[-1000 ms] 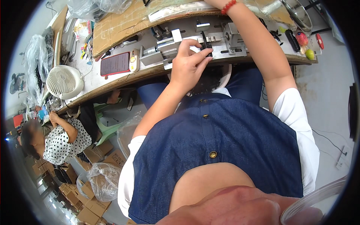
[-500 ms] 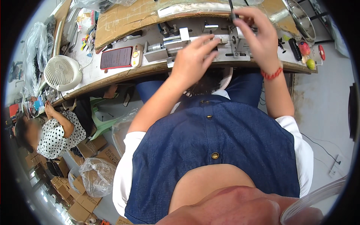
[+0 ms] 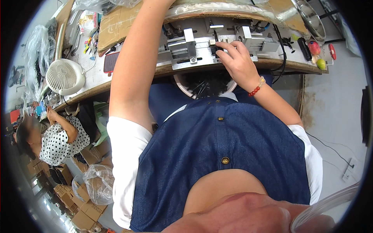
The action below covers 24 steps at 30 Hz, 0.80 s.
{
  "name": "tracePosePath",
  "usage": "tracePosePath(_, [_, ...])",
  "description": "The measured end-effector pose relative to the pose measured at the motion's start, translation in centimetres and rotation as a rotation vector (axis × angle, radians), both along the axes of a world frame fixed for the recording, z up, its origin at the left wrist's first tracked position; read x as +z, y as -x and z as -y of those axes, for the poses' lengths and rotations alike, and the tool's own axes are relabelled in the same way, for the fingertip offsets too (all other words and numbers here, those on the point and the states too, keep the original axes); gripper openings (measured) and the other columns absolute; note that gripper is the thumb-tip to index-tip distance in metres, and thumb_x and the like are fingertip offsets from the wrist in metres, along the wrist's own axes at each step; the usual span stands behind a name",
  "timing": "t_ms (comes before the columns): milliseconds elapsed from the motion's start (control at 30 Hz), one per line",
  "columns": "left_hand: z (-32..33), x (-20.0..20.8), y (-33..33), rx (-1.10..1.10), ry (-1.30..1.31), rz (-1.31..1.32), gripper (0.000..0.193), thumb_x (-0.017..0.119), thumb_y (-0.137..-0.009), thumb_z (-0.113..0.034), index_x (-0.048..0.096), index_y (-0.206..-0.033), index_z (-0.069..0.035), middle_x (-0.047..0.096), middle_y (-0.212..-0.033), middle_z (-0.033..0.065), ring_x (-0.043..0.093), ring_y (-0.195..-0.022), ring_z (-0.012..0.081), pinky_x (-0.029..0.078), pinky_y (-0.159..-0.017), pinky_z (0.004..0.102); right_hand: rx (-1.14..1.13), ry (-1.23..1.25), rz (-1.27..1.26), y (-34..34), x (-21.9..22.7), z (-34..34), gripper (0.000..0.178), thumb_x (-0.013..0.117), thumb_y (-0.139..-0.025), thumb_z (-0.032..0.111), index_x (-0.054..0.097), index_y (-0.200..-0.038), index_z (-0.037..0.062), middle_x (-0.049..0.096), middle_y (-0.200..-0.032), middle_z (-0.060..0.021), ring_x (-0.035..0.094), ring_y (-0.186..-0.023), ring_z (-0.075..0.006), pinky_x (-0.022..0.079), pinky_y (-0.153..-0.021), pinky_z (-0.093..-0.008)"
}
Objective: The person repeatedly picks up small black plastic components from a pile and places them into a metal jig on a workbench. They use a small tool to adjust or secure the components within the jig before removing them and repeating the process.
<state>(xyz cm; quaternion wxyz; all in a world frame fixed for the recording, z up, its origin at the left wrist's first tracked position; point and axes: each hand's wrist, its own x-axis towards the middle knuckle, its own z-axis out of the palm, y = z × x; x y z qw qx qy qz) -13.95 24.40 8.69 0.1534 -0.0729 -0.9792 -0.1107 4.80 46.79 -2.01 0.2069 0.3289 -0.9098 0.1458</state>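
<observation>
My right hand (image 3: pixel 237 65) is at the middle of a metal clamping fixture (image 3: pixel 206 46) on the workbench. Its bent fingertips close on a small black part (image 3: pixel 216 49) seated there; the part's exact kind is too small to tell. Metal blocks flank it: a left slide block (image 3: pixel 189 44) and a right slide block (image 3: pixel 250 39). My left arm (image 3: pixel 136 70) stretches far forward across the bench, over the left end of the fixture. The left hand itself lies beyond the upper edge of the view.
Left on the bench are a white fan (image 3: pixel 65 76) and a phone (image 3: pixel 111 62), partly behind my arm. Black cables (image 3: pixel 280 48) hang over the front edge at right, near a green fruit (image 3: pixel 321 64). Cardboard (image 3: pixel 116 33) lies at the back. Another person (image 3: pixel 64 136) sits at left.
My left hand has gone from the fixture forward out of view. My right hand has come down from the upper right to the fixture's middle. Black cables now hang right of the fixture.
</observation>
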Motion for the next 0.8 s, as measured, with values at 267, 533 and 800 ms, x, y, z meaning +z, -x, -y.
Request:
tracePosePath(267, [2.5, -3.5, -5.6, -0.266, -0.388, -0.351, 0.014, 0.078, -0.088, -0.013, 0.079, -0.102, -0.01, 0.068, -0.095, 0.0074, 0.07, -0.075, 0.0233, 0.057, -0.063, 0.0341, 0.167, 0.182, -0.024, 3.6, 2.9, -1.1, 0.019, 0.073, -0.089, 0.014, 0.068, -0.105, 0.006, 0.069, -0.119, -0.0073, 0.059, -0.104, -0.0302, 0.05, -0.094, -0.0414])
tracePosePath(533, [-2.7, -10.2, -18.3, -0.537, -0.737, -0.105, 0.028, 0.087, -0.078, -0.003, 0.082, -0.103, -0.013, 0.053, -0.113, 0.0069, 0.068, -0.073, 0.0107, 0.056, -0.062, 0.0244, 0.071, 0.057, -0.13, 20.0, 8.1, -3.4, 0.02, 0.065, -0.084, -0.001, 0.069, -0.103, 0.0041, 0.068, -0.108, -0.0121, 0.057, -0.105, -0.0345, 0.048, -0.093, -0.0409])
tracePosePath(800, [-4.3, -13.4, -18.3, -0.471, -0.615, -0.093, 0.021, 0.08, -0.087, -0.013, 0.079, -0.108, -0.011, 0.072, -0.126, 0.006, 0.075, -0.085, 0.0218, 0.061, -0.073, 0.0318, 0.064, 0.066, 0.166, 19.4, 9.7, -2.8, 0.036, 0.06, -0.091, 0.002, 0.064, -0.127, 0.0042, 0.067, -0.115, -0.0152, 0.059, -0.111, -0.0348, 0.048, -0.098, -0.0403])
